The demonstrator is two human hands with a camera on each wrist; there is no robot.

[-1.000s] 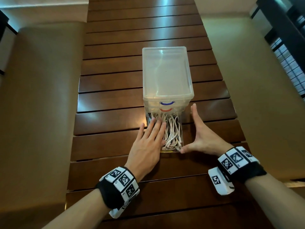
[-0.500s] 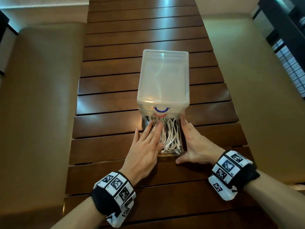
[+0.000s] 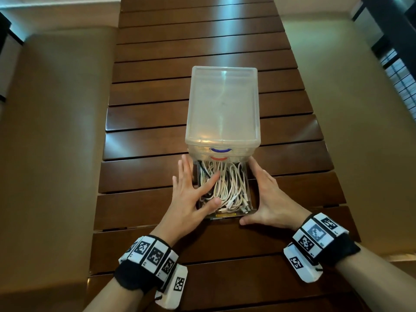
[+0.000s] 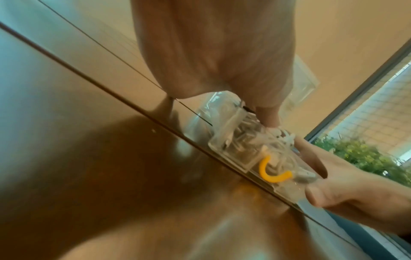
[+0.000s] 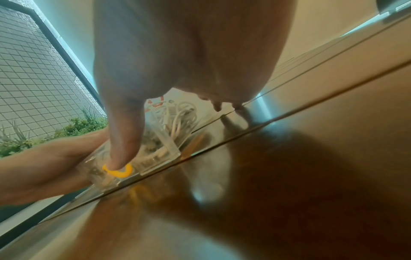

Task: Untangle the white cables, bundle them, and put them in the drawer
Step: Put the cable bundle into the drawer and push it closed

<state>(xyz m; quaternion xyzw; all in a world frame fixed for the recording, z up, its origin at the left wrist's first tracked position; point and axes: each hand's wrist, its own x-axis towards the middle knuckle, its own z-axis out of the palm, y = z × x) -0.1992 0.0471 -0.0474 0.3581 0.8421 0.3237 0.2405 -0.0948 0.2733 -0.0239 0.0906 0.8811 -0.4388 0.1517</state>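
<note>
A pile of white cables (image 3: 227, 188) fills the clear bottom drawer (image 3: 225, 216), which is pulled out of a translucent drawer unit (image 3: 222, 104) on the table. My left hand (image 3: 209, 190) lies flat. Its index finger and thumb press on the cables, and the other fingers spread past the drawer's left wall. My right hand (image 3: 258, 194) lies straight along the drawer's right wall. In the right wrist view its thumb (image 5: 124, 140) touches the orange handle (image 5: 118, 171) on the drawer front. The left wrist view shows the same orange handle (image 4: 274, 172) and cables (image 4: 249, 140).
The unit stands on a dark slatted wooden table (image 3: 157, 122). Two drawers above, with a blue handle (image 3: 220, 150) and a red handle (image 3: 218, 158), are pushed in. Beige floor lies on both sides of the table. A window with plants (image 4: 367, 158) is to the right.
My right hand has closed in from a wide spread to lie against the drawer's right wall. My left hand has slid left and spread its fingers, so more of the cables show.
</note>
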